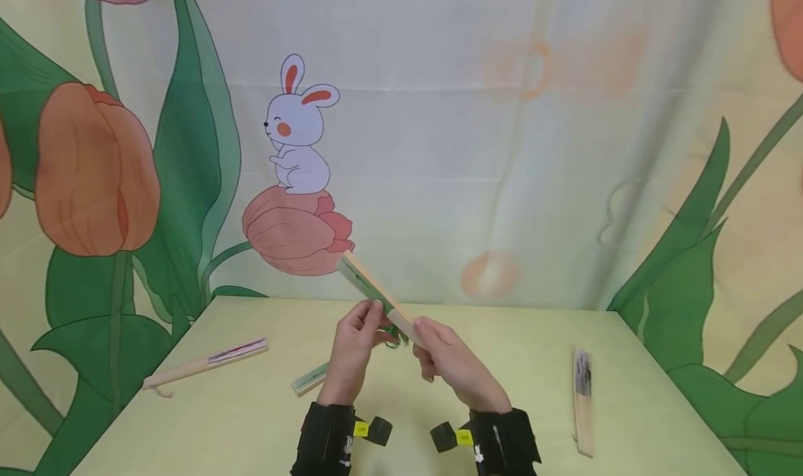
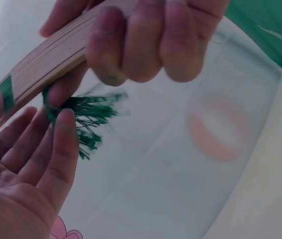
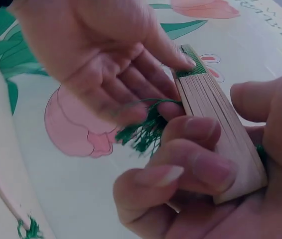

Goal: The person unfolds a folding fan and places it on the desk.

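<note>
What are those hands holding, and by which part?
A folded fan: the right hand grips its bare wooden end; the left hand pinches its green part near the wood.

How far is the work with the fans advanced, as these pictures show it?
Done, it seems: the held fan is folded shut, off the table. In hand: the left hand pinches it, the right hand grips its plain end. Perhaps remaining: three folded fans lie untouched: the left fan, the right fan, the partly hidden fan. Whether those are finished, I cannot tell.
</note>
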A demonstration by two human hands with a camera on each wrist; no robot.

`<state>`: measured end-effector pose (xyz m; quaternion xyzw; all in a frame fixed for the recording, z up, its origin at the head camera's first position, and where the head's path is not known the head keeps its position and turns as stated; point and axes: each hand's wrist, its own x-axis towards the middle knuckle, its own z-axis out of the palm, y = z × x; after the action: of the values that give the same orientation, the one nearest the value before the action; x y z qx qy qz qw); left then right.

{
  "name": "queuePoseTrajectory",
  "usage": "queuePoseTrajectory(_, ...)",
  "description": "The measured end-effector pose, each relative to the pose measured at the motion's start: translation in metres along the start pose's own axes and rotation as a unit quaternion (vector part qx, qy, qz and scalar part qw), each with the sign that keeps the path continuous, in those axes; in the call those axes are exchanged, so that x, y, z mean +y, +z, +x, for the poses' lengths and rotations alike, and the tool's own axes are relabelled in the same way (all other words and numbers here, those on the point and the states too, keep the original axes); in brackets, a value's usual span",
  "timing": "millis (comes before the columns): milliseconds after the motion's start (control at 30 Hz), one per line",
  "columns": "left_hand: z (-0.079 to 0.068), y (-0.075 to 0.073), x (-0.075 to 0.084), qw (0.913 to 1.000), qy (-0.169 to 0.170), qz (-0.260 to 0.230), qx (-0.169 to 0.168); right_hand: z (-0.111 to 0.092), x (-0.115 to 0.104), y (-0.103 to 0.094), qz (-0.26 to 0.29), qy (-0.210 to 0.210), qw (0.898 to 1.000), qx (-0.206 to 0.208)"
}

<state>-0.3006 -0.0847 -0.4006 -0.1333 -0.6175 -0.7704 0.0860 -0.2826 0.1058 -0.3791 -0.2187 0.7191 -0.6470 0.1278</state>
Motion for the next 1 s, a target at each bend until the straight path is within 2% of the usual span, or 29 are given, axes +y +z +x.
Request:
queuePoseTrajectory(200,-0.006,0.011,0.006,0.9994,0.008,0.032,-0.007,-0.008,-0.01,0.008,-0.026,-0.008,1.0,-0.004)
queuePoseTrajectory(300,-0.008,0.013,0.008,0.9989,-0.005,0.038,-0.026,-0.011,-0.012,0.008,-0.047,-0.011,0.999,-0.01)
queuePoseTrajectory(500,-0.008,0.018,0.01,0.9952,-0.021,0.065,-0.07,-0.008,-0.01,0.004,-0.072,-0.04,0.996,0.016)
queuePoseTrajectory(733,-0.008,0.014,0.01,0.9925,-0.023,0.081,-0.089,-0.008,-0.014,0.004,-0.102,-0.041,0.993,0.05)
queuePoseTrajectory(1000,-0.007,0.009,0.008,0.9895,-0.038,0.095,-0.103,-0.004,-0.012,0.003,-0.108,-0.037,0.992,0.057)
